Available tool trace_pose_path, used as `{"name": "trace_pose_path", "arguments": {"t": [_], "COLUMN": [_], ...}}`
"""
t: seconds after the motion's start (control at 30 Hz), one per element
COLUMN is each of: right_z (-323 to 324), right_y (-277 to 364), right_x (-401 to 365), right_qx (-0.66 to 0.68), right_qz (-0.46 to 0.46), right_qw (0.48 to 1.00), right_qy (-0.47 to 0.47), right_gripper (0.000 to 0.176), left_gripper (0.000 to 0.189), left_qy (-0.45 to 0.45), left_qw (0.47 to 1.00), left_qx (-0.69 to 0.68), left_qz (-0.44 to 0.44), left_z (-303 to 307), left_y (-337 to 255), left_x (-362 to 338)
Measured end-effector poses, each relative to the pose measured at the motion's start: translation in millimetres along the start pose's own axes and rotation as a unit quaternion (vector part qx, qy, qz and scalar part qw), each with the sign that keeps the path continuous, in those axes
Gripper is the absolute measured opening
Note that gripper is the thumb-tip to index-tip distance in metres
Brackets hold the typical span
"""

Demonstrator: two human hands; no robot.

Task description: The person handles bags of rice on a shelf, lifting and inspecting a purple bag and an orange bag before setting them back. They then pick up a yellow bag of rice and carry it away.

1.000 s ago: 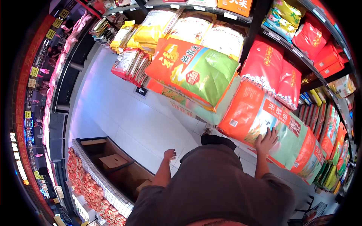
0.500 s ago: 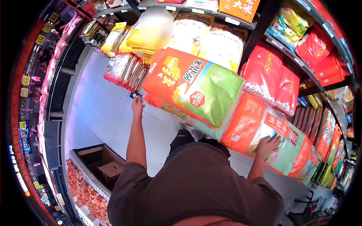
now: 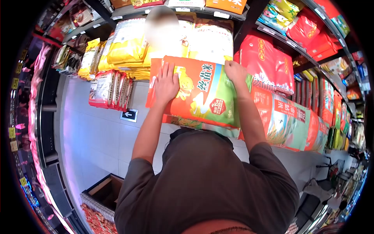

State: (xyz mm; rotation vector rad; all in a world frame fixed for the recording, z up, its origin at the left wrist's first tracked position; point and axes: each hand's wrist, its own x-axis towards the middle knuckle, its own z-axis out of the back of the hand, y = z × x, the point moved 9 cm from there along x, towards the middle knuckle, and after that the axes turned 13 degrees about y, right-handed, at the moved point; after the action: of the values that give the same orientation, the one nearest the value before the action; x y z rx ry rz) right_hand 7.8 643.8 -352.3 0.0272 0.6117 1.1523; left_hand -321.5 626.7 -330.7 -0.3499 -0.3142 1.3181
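Observation:
A big orange and green rice bag [image 3: 202,97] lies on top of a stack of similar bags in front of me. My left hand [image 3: 166,82] rests flat on its orange left part, fingers spread. My right hand [image 3: 235,72] grips the bag's far right edge near the top. To the right lies another orange and green rice bag [image 3: 286,119], untouched by either hand. Red bags [image 3: 267,62] stand behind it on the shelf.
Yellow bags [image 3: 126,48] and upright white packs [image 3: 111,89] fill the shelf to the left. A white tiled floor with an arrow sign [image 3: 129,114] runs down the left. A low bin with cardboard boxes [image 3: 107,191] stands at the lower left. Shelves of packets line the right.
Both hands moved up onto the top orange and green bag: the left from the bag's lower corner, the right from the neighbouring bag. My view swung to face the stack squarely.

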Motion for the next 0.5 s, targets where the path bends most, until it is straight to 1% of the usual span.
{"name": "trace_pose_path", "arguments": {"t": [0.03, 0.1, 0.17, 0.23, 0.37, 0.43, 0.5], "right_z": [-1.2, -0.1, -7.0, -1.9, -2.0, 2.0, -1.2], "right_y": [7.4, 22.9, 13.3, 10.7, 4.4, 6.6, 3.9], "right_x": [-3.6, -9.0, -2.1, -7.8, -19.3, -42.1, -58.4], "right_qx": [-0.004, -0.007, -0.026, -0.057, -0.056, -0.042, -0.039], "right_qz": [-0.009, 0.021, 0.0, 0.005, -0.018, -0.032, -0.04], "right_qw": [1.0, 0.999, 0.999, 0.995, 0.996, 0.994, 0.992], "right_qy": [0.001, -0.029, -0.02, -0.078, -0.074, -0.098, -0.113], "right_gripper": [0.05, 0.054, 0.055, 0.055, 0.056, 0.055, 0.054], "left_gripper": [0.05, 0.05, 0.05, 0.051, 0.051, 0.051, 0.049], "left_qy": [0.03, 0.045, 0.059, 0.093, 0.112, 0.119, 0.131], "left_qw": [1.0, 0.998, 0.996, 0.994, 0.991, 0.987, 0.985], "left_qx": [-0.007, -0.024, -0.036, -0.019, -0.016, -0.04, -0.048], "left_qz": [-0.006, -0.029, -0.056, -0.045, -0.074, -0.101, -0.105], "left_z": [-2.9, -6.8, -11.6, -21.3, -28.3, -30.1, -32.1], "left_y": [-0.2, 1.7, 2.3, 3.0, 0.3, -0.6, -1.1], "left_x": [7.4, 26.5, 45.7, 63.8, 84.7, 92.2, 102.4]}}
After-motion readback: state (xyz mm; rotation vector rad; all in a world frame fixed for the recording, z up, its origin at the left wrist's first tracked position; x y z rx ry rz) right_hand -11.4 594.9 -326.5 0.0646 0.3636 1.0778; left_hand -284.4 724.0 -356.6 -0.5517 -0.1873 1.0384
